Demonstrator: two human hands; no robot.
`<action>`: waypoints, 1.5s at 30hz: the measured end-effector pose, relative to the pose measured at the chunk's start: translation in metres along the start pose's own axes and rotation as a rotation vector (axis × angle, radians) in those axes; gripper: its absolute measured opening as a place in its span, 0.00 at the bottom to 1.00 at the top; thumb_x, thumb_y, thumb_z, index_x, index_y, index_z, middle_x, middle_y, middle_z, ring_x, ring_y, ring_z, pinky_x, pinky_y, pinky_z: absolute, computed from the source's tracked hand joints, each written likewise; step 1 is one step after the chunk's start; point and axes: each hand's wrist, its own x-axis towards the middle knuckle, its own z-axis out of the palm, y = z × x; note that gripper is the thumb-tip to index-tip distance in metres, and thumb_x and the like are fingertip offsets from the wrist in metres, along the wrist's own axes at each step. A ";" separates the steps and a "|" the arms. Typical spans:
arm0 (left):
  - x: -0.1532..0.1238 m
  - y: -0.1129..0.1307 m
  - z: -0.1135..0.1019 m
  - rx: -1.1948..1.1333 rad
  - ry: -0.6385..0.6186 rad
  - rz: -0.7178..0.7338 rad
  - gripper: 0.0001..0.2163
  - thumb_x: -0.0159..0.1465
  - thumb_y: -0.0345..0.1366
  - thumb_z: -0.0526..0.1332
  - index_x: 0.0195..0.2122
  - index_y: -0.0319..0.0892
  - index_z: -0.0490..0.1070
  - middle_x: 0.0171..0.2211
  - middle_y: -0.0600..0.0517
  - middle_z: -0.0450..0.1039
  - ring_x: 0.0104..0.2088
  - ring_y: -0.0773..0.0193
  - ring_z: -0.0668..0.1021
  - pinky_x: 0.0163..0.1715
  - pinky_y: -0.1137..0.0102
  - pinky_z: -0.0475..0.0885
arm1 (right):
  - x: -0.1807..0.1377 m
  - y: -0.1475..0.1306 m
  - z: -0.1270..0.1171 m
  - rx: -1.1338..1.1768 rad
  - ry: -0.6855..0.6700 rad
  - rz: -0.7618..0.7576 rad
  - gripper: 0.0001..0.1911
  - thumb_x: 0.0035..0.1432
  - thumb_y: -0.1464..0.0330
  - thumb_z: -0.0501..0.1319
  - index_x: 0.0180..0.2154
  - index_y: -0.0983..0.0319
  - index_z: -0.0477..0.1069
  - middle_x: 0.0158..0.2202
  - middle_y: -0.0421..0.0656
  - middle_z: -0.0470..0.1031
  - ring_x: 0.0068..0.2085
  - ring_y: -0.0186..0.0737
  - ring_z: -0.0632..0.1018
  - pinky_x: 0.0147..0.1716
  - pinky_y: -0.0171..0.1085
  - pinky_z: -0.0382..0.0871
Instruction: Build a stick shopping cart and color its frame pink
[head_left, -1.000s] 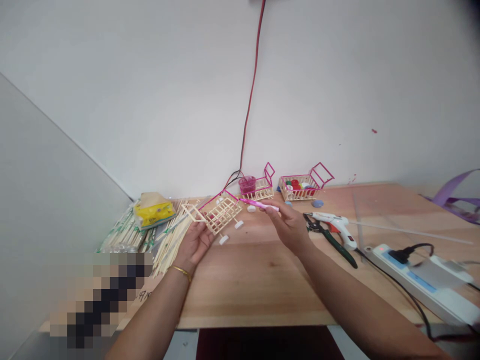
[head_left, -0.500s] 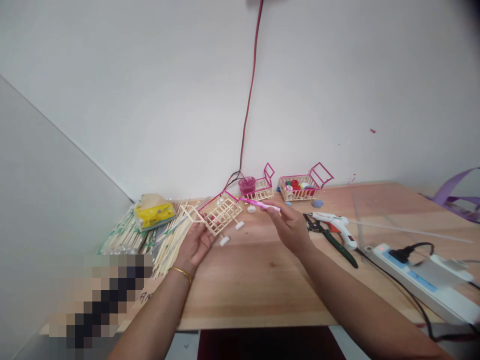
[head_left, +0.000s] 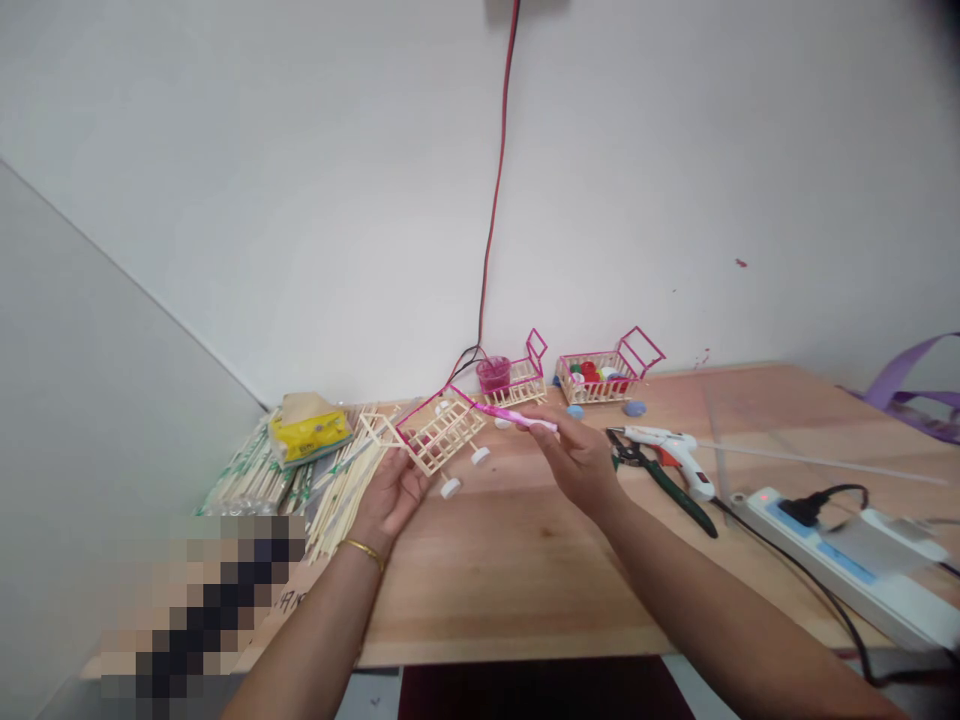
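Note:
My left hand (head_left: pixel 394 492) grips a small model cart (head_left: pixel 448 432) built of thin wooden sticks, tilted, with white wheels and part of its top rim painted magenta. Between the fingers of my right hand (head_left: pixel 581 458) is a paintbrush (head_left: pixel 525 418) with a white and pink handle. Its magenta-coated end touches or nearly touches the cart's upper right rim. Behind the cart, a clear cup of magenta paint (head_left: pixel 493 374) stands in or against a second stick cart (head_left: pixel 529 382). A third cart (head_left: pixel 600 378) with a magenta rim holds several small coloured pots.
Bundled wooden sticks (head_left: pixel 251 465) and a yellow packet (head_left: pixel 309 435) lie at the left. To the right are green-handled cutters (head_left: pixel 679 498), a white glue gun (head_left: pixel 675 455) and a power strip (head_left: pixel 840 570) with cables. A wall (head_left: pixel 360 200) rises behind the table.
The brush tip has shifted slightly left along the cart's rim, and my right hand has moved a little with it. My left hand keeps the cart almost still.

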 end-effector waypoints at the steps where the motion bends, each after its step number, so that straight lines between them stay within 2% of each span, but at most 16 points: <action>1: 0.000 0.000 0.000 -0.002 0.001 0.000 0.11 0.63 0.29 0.64 0.47 0.42 0.71 0.42 0.49 0.80 0.43 0.61 0.82 0.43 0.69 0.79 | 0.000 0.000 0.000 0.003 0.005 -0.002 0.12 0.67 0.62 0.56 0.44 0.57 0.76 0.41 0.44 0.82 0.41 0.43 0.81 0.41 0.40 0.73; 6: 0.000 0.000 -0.001 -0.008 -0.006 -0.003 0.13 0.64 0.28 0.64 0.50 0.43 0.70 0.42 0.48 0.81 0.43 0.61 0.83 0.42 0.70 0.80 | 0.000 -0.001 0.000 0.003 0.006 -0.003 0.11 0.66 0.62 0.56 0.43 0.57 0.76 0.41 0.44 0.82 0.41 0.44 0.81 0.41 0.40 0.74; 14: -0.001 0.001 0.003 0.003 0.010 0.002 0.07 0.63 0.27 0.64 0.42 0.41 0.72 0.41 0.49 0.81 0.41 0.61 0.83 0.40 0.69 0.80 | -0.001 -0.001 0.000 0.013 0.006 -0.013 0.12 0.67 0.63 0.56 0.44 0.58 0.75 0.42 0.45 0.82 0.43 0.43 0.81 0.42 0.39 0.73; 19: -0.001 0.002 0.003 0.002 0.013 -0.003 0.08 0.62 0.27 0.64 0.43 0.41 0.72 0.41 0.49 0.81 0.41 0.61 0.83 0.40 0.69 0.80 | -0.001 -0.001 0.001 0.014 -0.038 -0.029 0.11 0.67 0.64 0.56 0.44 0.58 0.75 0.40 0.44 0.82 0.41 0.42 0.81 0.40 0.38 0.73; 24: -0.001 0.001 0.002 -0.014 0.013 -0.007 0.08 0.63 0.26 0.64 0.43 0.40 0.72 0.42 0.48 0.81 0.43 0.61 0.82 0.42 0.69 0.80 | -0.001 -0.001 0.002 0.015 0.002 -0.020 0.11 0.67 0.64 0.56 0.44 0.58 0.75 0.41 0.44 0.81 0.41 0.42 0.81 0.41 0.38 0.72; 29: -0.002 0.001 0.003 -0.015 0.007 -0.008 0.07 0.62 0.27 0.65 0.40 0.40 0.72 0.41 0.49 0.81 0.42 0.61 0.82 0.42 0.69 0.80 | -0.002 0.002 0.003 0.027 -0.039 -0.047 0.11 0.67 0.65 0.56 0.45 0.60 0.75 0.39 0.45 0.81 0.40 0.41 0.80 0.39 0.36 0.71; 32: -0.002 0.001 0.004 0.004 -0.002 -0.006 0.08 0.62 0.28 0.65 0.42 0.40 0.72 0.41 0.49 0.80 0.41 0.62 0.82 0.41 0.69 0.80 | -0.002 0.002 0.003 0.022 -0.014 -0.052 0.10 0.67 0.66 0.57 0.45 0.60 0.75 0.40 0.45 0.81 0.41 0.41 0.80 0.40 0.36 0.71; 41: -0.001 0.000 0.003 0.010 0.014 0.010 0.09 0.61 0.27 0.66 0.42 0.40 0.71 0.40 0.49 0.80 0.40 0.63 0.82 0.41 0.70 0.80 | -0.007 0.000 0.009 0.061 -0.068 -0.127 0.10 0.66 0.68 0.58 0.45 0.61 0.75 0.40 0.46 0.81 0.42 0.41 0.80 0.41 0.37 0.72; 45: 0.000 -0.001 0.001 0.001 0.016 0.005 0.10 0.61 0.27 0.65 0.44 0.41 0.71 0.39 0.50 0.80 0.40 0.63 0.83 0.40 0.71 0.80 | -0.005 0.002 0.007 0.014 -0.029 -0.102 0.10 0.66 0.68 0.57 0.45 0.61 0.75 0.40 0.46 0.81 0.42 0.40 0.80 0.41 0.36 0.71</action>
